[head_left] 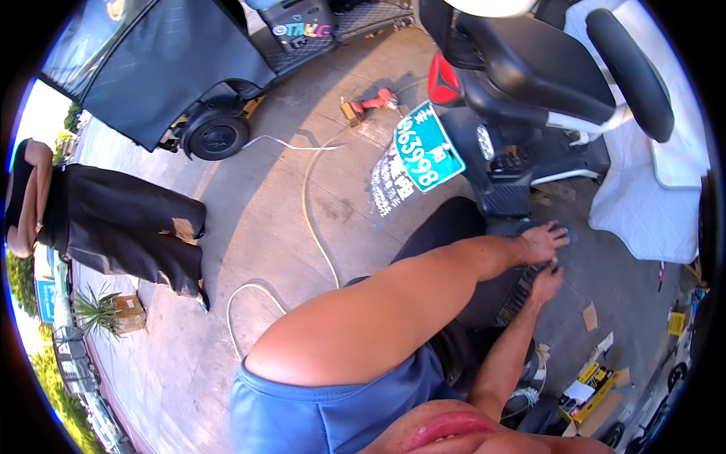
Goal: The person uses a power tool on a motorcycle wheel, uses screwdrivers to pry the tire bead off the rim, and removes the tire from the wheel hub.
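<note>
My left hand [541,242] reaches across to the ground behind an electric scooter [529,68], its fingers stretched and apart over a dark surface. Just below it, my right hand [546,283] is closed, with a fingertip pointing up toward the left hand. Whatever the right hand holds is too small and dark to make out. Beside the right hand lies a black ribbed thing [516,296], partly in shadow. The scooter's blue-green number plate [428,147] and red tail light [444,79] face this way.
A red cordless drill [378,102] lies on the paving. A pale hose [308,204] winds across the ground. At left stands a person in black trousers [128,223]; beyond is a covered three-wheeler [174,76]. A yellow box [588,393] and cardboard scraps lie lower right.
</note>
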The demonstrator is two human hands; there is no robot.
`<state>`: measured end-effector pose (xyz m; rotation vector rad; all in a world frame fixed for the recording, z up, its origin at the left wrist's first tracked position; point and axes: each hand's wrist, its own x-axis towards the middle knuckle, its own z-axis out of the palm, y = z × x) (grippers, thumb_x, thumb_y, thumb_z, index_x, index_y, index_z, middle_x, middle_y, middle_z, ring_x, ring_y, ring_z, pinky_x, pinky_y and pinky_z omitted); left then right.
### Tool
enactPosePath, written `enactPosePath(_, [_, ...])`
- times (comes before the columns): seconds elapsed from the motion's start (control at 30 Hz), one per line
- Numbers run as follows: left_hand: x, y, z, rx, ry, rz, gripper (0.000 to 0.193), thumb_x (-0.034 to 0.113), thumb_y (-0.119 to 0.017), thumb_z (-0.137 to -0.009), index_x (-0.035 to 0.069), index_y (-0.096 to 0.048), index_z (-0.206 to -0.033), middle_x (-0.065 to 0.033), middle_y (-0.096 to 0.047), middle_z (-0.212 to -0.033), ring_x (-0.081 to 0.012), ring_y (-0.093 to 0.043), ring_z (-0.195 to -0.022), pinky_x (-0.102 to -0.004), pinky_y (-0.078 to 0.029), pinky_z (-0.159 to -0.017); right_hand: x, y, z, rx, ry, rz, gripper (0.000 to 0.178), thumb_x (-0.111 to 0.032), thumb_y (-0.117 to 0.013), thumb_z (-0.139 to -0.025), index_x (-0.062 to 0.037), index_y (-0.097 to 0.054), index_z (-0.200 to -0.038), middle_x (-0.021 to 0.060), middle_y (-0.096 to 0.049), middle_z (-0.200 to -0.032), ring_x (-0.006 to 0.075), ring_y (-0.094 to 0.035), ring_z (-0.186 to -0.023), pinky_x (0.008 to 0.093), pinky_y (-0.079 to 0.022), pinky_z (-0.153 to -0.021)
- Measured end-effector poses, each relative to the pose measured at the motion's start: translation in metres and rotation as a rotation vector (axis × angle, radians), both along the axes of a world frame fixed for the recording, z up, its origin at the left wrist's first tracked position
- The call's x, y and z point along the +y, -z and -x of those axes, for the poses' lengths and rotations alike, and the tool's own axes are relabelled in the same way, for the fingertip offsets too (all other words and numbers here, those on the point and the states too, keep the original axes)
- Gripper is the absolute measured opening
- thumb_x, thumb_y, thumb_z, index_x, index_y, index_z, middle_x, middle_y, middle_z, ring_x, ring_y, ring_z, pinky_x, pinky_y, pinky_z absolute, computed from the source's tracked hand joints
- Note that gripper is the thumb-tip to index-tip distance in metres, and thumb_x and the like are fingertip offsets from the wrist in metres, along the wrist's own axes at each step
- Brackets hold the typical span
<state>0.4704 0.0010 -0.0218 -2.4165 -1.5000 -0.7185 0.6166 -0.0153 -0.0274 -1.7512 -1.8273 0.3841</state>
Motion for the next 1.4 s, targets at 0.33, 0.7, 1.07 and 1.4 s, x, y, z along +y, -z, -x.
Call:
enactPosePath(0.33, [0.003,-0.027,-0.025,0.071,0.075,0.007,0.021,0.035,-0.068,-0.086,0.022,-0.082,-0.096,-0.009,-0.053,-0.147,-0.0348,-0.039,-0.145,-0.0581,-0.032,-0.118,0.005,-0.008,-0.025,-0.136,0.021,-0.098,0.037,-0.035,-0.051,-0.106,0.0016,-0.059,-0.107,0.033,-0.069,-0.099,0.0531,-0.065,-0.094,0.0599,-0.048,-0.079])
enactPosePath(0.7, [0.006,-0.018,-0.029,0.009,0.062,-0.015,0.022,0.037,-0.069,-0.086,0.022,-0.081,-0.096,-0.009,-0.053,-0.146,-0.0356,-0.04,-0.143,-0.0596,-0.032,-0.117,0.006,-0.009,-0.022,-0.135,0.042,-0.073,0.034,-0.033,-0.052,-0.105,0.0005,-0.059,-0.106,0.0322,-0.068,-0.099,0.0534,-0.064,-0.094,0.0608,-0.047,-0.079])
enactPosePath(1.07, [-0.001,-0.032,-0.016,0.064,0.072,0.061,0.022,0.03,-0.068,-0.084,0.019,-0.081,-0.098,-0.0096,-0.052,-0.148,-0.0357,-0.039,-0.145,-0.0575,-0.03,-0.119,0.007,-0.012,-0.013,-0.096,0.063,-0.044,0.035,-0.034,-0.052,-0.105,-0.0002,-0.062,-0.106,0.0312,-0.069,-0.1,0.0529,-0.064,-0.094,0.0602,-0.047,-0.08])
enactPosePath(1.4, [0.007,-0.027,-0.02,0.035,0.06,-0.012,0.019,0.034,-0.07,-0.081,0.021,-0.083,-0.086,-0.0082,-0.054,-0.144,-0.0352,-0.041,-0.142,-0.0585,-0.035,-0.114,0.02,0.028,-0.027,0.513,-0.04,-0.013,0.032,-0.02,-0.058,-0.101,0.0058,-0.068,-0.117,0.0258,-0.074,-0.105,0.0354,-0.072,-0.092,0.0444,-0.054,-0.082])
